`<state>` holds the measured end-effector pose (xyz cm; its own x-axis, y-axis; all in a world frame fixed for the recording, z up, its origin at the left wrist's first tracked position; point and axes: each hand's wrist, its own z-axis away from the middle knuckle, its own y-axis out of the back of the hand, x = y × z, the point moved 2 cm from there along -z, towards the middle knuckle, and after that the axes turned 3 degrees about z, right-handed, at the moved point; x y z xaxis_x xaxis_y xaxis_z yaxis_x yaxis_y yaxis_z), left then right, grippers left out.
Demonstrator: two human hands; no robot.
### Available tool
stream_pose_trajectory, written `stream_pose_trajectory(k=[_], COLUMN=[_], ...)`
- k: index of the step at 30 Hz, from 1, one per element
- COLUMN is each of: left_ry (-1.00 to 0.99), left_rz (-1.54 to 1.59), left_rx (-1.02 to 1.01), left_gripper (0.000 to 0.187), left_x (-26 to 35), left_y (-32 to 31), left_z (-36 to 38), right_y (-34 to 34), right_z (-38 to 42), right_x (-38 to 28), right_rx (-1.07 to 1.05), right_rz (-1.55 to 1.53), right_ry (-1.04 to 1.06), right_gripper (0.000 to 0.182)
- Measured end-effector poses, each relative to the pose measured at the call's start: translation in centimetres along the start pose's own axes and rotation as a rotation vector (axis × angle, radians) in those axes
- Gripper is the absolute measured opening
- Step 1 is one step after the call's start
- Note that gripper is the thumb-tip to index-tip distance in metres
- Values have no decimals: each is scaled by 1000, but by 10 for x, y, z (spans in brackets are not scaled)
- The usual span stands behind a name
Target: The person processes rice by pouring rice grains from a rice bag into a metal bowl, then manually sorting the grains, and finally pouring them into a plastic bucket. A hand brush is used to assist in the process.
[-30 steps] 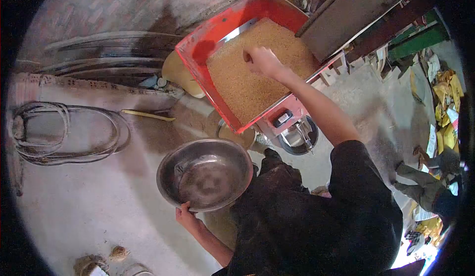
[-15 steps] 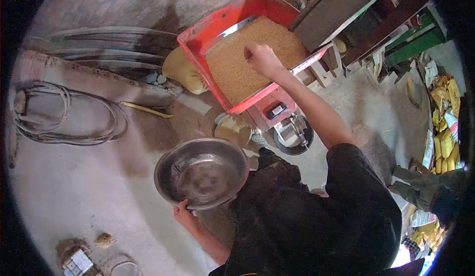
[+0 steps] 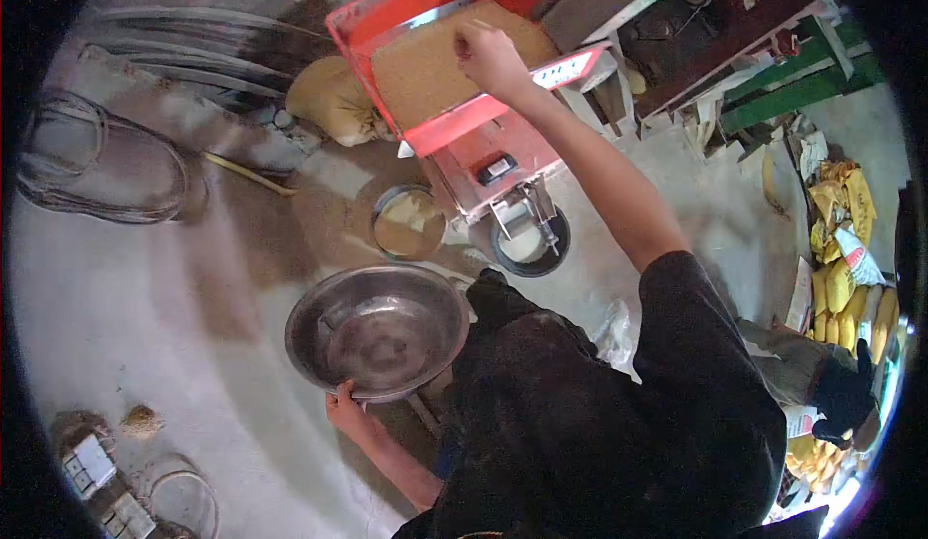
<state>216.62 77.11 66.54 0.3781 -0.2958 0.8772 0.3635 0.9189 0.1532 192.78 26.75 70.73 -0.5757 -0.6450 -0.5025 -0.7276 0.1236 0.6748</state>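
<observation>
My left hand [image 3: 350,411] grips the near rim of a wide metal basin [image 3: 382,331], which tilts and shows a bare inside. My right arm reaches forward over a red hopper [image 3: 353,46] heaped with golden-brown grain [image 3: 420,75]. Above that grain, my right hand [image 3: 491,60] is closed with fingers curled; whatever it holds is hidden. Below the hopper is the red machine body [image 3: 464,167] with a small black box [image 3: 497,169] on it. Under its metal outlet stands a dark bucket [image 3: 556,263] containing something white.
A round container [image 3: 409,239] of pale powder stands left of the machine, near a yellowish sack [image 3: 329,104]. Coiled hose [image 3: 106,215] and a yellow stick [image 3: 246,174] lie on the floor. Yellow sacks [image 3: 841,292] are stacked at right, where another person [image 3: 802,365] is partly visible.
The view has shifted, so the hopper appears higher and further left, and more of the bucket shows. My right hand remains closed over the grain; my left hand keeps its grip on the basin.
</observation>
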Motion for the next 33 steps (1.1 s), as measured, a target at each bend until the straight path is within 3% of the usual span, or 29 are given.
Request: stream_pose_trajectory(k=[8,10,18,21,23,25,27,28,29,30,31,32,33], left_ry=[8,97,72,88,58,63,9,-18,-22,-94,-155,-377,-376], left_rz=[13,-23,188,191,239,239,66,-31,-22,-290,-563,-444,-438], left_rx=[74,167,338,389,468,506,512,529,564,653,735,753,787], left_gripper=[13,15,18,27,29,27,26,28,28,30,31,36,36], left_x=[-53,-61,-120,-163,-174,-187,-190,-184,-185,-182,-179,-148,-135], left_y=[22,16,-36,-49,-76,-94,-113,-123,-128,-131,-138,-165,-167], left_z=[51,68,160,199,233,268,299,314,325,336,344,359,366], right_y=[-6,-7,27,59,77,102,142,158,170,181,190,199,205], right_z=[-4,-5,27,62,100,143,175,185,197,209,217,225,230], right_x=[-6,-8,-1,4,11,17,13,12,14,15,15,16,16], right_rx=[51,60,30,-53,-288,-473,-597,-625,-609,-593,-631,-645,-657], right_rz=[59,45,-188,-276,-750,-1212,-1417,-1436,-1508,-1573,-1590,-1655,-1717], right_ry=[123,148,288,226,-97,-292,-613,-595,-705,-822,-812,-862,-910], right_gripper=[13,12,10,11,13,16,20,20,22,24,24,25,27])
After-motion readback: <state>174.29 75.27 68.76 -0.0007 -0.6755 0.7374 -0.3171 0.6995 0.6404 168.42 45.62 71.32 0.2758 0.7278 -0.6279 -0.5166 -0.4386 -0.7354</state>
